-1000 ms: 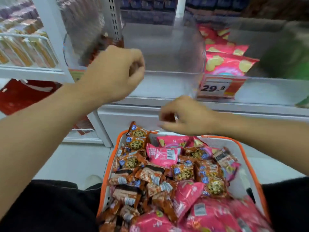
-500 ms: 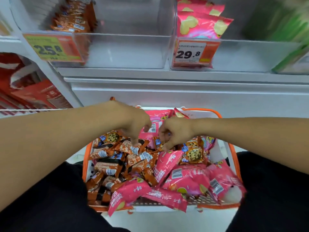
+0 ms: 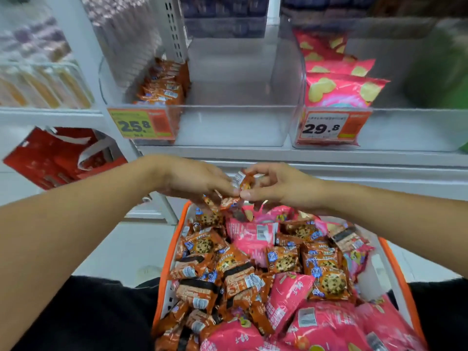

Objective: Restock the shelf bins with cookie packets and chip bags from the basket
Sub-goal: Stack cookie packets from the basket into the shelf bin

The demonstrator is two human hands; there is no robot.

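Observation:
An orange-rimmed basket point(image 3: 169, 259) on my lap holds several orange cookie packets point(image 3: 281, 260) and pink chip bags point(image 3: 288, 297). Above its far edge my left hand point(image 3: 192, 177) pinches orange cookie packets point(image 3: 222, 201) that hang below its fingers. My right hand point(image 3: 276, 183) pinches another cookie packet point(image 3: 244, 181) right beside it; the fingertips of both hands nearly touch. On the shelf, a clear bin point(image 3: 228, 127) holds a row of cookie packets point(image 3: 164, 84) at its left side. The bin to the right point(image 3: 405, 133) holds pink chip bags point(image 3: 339, 89).
Price tags read 25.8 point(image 3: 141, 125) and 29.8 point(image 3: 326, 127) on the bin fronts. A red bag point(image 3: 50, 158) hangs at the lower left. Green packs point(image 3: 445, 72) blur at the right. White shelf ledge point(image 3: 329, 158) runs just beyond my hands.
Both hands dipped into the basket and have risen above its far edge, each now holding cookie packets. The view has tilted back up toward the shelf bins.

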